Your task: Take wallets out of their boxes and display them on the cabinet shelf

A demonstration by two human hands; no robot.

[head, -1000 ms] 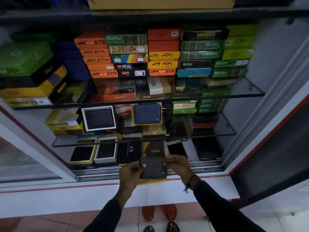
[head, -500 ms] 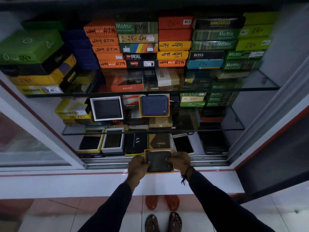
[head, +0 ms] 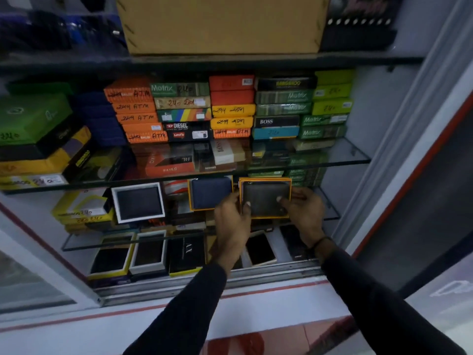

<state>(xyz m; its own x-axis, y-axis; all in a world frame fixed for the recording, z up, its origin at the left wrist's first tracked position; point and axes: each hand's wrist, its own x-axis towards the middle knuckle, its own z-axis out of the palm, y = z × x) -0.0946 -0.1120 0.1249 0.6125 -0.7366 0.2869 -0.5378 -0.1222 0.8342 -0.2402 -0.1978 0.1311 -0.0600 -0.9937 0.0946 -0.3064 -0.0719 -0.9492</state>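
Observation:
A dark wallet in an orange-edged open box (head: 265,198) is held upright at the middle glass shelf (head: 330,215), right of centre. My left hand (head: 231,219) grips its left edge and my right hand (head: 302,213) grips its right edge, thumb on the wallet's face. Just to its left stands a blue wallet in an orange-edged box (head: 210,193), and farther left a dark wallet in a white box (head: 138,202).
Stacks of closed coloured wallet boxes (head: 230,108) fill the upper glass shelf (head: 353,155). The bottom level holds open boxes with dark wallets (head: 128,254) and a black AX box (head: 186,252). A cardboard carton (head: 220,21) sits on top. The white sliding-door frame (head: 399,160) stands at right.
Both hands have lifted the boxed dark wallet from the cabinet's lower sill up to the middle shelf, beside the blue wallet. The camera view has tilted upward.

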